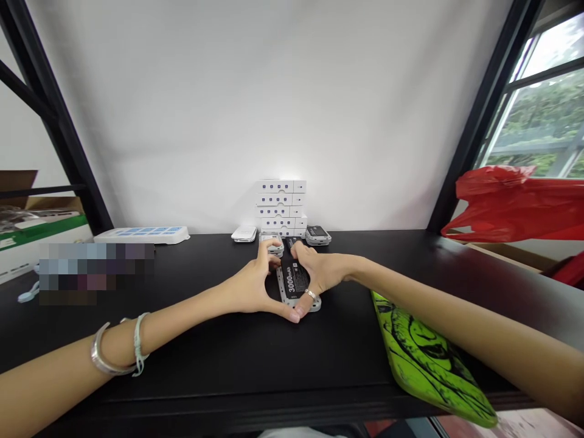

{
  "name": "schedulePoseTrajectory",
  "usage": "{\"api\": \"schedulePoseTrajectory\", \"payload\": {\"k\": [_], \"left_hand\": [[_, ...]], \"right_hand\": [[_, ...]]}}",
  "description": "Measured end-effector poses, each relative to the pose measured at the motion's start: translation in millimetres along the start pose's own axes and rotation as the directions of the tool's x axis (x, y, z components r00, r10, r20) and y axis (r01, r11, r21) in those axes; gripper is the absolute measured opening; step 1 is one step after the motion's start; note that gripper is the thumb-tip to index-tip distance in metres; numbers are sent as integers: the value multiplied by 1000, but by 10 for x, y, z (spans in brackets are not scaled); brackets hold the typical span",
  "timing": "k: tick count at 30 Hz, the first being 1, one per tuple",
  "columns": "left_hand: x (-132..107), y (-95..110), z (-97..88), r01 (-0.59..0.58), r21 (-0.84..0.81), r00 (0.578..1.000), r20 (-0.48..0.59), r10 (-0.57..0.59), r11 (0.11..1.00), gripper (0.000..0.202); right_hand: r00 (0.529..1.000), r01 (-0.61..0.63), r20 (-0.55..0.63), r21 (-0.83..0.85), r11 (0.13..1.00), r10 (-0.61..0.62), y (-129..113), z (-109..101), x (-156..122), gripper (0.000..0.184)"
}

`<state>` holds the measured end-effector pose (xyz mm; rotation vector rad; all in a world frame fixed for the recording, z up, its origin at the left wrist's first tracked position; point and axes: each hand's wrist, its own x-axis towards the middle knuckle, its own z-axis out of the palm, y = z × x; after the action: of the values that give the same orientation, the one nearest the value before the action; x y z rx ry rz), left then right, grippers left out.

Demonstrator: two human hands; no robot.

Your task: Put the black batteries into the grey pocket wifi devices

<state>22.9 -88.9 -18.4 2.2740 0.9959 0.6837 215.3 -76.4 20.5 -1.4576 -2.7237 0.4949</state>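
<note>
A flat white device with a black 3000mAh battery (pixel 294 281) in its exposed side lies on the black table, its near end toward me. My left hand (pixel 255 283) curves around its left side, the thumb at the near edge and the fingers bent at the far left corner. From the right, my right hand (pixel 322 274) grips it with the thumb on the near end, meeting my left thumb, and fingers at the far end. Just beyond my right fingertips shows another black battery (pixel 291 243). Pale devices (pixel 270 237) stand behind my left fingers, partly covered.
Stacked white boxes (pixel 280 199) stand against the wall, between a white item (pixel 244 233) and stacked battery devices (pixel 318 235). A green-and-black case (pixel 424 347) lies under my right forearm. A white power strip (pixel 141 235), a carton (pixel 45 240) and a red bag (pixel 511 201) flank the table.
</note>
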Motion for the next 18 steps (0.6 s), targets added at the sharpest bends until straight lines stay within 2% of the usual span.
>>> {"api": "schedulePoseTrajectory", "payload": {"k": [4, 7, 10, 13, 16, 18], "left_hand": [[12, -63, 49, -42, -23, 998, -38, 41, 999, 110], [20, -116, 77, -44, -23, 998, -55, 43, 999, 112], [19, -141, 83, -38, -37, 998, -57, 36, 999, 113], [10, -135, 76, -18, -53, 998, -57, 15, 998, 113], [-1, -115, 68, 7, -58, 999, -39, -9, 998, 113], [-7, -108, 66, 24, -57, 999, -37, -26, 998, 115]], "right_hand": [[980, 122, -170, 106, 987, -103, 40, -10, -105, 76], [982, 175, -133, 365, 914, -135, 99, 0, -159, 68], [988, 150, -74, 630, 762, -132, 182, -14, -144, 59], [992, 108, -129, 767, 633, -13, 288, -87, -89, 46], [944, 96, -266, 786, 610, 194, 416, -147, -27, 18], [925, 102, -300, 788, 607, 233, 496, -135, 20, 6]]}}
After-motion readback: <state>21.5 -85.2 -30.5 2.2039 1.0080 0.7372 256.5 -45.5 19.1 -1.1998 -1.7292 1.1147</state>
